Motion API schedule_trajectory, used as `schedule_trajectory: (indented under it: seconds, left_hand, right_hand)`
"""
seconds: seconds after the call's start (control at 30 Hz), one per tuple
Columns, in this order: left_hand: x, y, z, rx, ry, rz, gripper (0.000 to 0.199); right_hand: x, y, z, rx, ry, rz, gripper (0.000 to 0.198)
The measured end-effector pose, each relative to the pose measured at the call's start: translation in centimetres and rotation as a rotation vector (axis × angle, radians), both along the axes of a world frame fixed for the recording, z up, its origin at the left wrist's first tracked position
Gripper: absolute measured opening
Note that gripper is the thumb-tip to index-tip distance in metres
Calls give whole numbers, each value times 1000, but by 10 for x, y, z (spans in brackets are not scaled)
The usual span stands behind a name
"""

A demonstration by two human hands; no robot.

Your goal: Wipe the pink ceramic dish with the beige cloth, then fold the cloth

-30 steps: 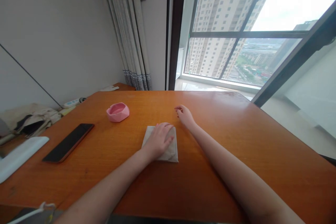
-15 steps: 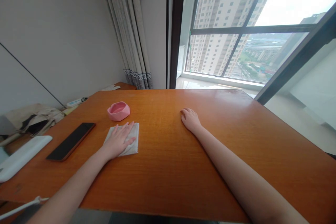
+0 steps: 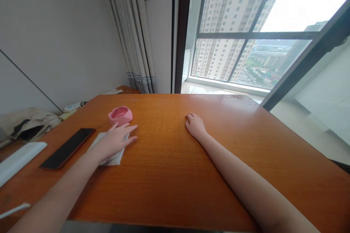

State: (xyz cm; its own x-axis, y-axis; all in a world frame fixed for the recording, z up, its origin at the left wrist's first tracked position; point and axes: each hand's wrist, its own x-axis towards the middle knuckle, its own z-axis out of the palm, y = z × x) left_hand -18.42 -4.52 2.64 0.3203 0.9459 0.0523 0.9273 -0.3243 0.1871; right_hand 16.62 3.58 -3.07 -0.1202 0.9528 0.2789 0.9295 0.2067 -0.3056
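My left hand (image 3: 113, 141) is over a folded white cloth (image 3: 116, 158), its fingers spread and stretched toward the right. Part of the cloth is hidden under the hand, and I cannot tell whether the palm touches it. Just beyond the fingertips stands a pink faceted ashtray (image 3: 120, 115), its lower edge close to the fingers in view. My right hand (image 3: 195, 125) rests on the brown wooden table (image 3: 164, 174) with its fingers curled in. Nothing shows in its grasp.
Left of the cloth lies a dark phone (image 3: 68, 148), with a long white object (image 3: 20, 162) beside it. A white cable (image 3: 15, 210) reaches the near left corner. Beige fabric (image 3: 30, 122) and a power strip (image 3: 73, 106) lie past the left edge.
My left hand has come off its flat press on the cloth, fingers now reaching rightward. The cloth has shifted left beneath it. My right hand stays in place; the view has turned slightly.
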Motion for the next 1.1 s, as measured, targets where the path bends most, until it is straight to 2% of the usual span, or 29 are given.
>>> schedule_trajectory:
  seconds: [0.1, 0.17, 0.23, 0.33, 0.4, 0.5, 0.7, 1.1]
  left_hand:
    - [80, 3, 7, -10, -190, -223, 48]
    - [130, 16, 0, -27, -258, -288, 45]
    - [168, 36, -14, -83, -275, -228, 48]
    - [199, 66, -34, 23, -230, -114, 37]
    - [207, 77, -43, 90, -221, -116, 27]
    - [208, 79, -49, 112, -238, -154, 21]
    - [202, 76, -52, 126, -314, -254, 20]
    - [201, 74, -47, 97, -320, -209, 22]
  right_hand:
    - [1, 0, 0, -14, 6, 0, 30]
    - [2, 0, 0, -20, 20, 4, 30]
    - [4, 0, 0, -16, 39, 5, 30]
    - [5, 0, 0, 7, 90, 63, 31]
    - [3, 0, 1, 22, 148, 188, 35]
    - [0, 0, 2, 13, 243, 335, 34]
    - [-5, -2, 1, 14, 285, 320, 15]
    - [-6, 3, -6, 12, 394, 333, 11]
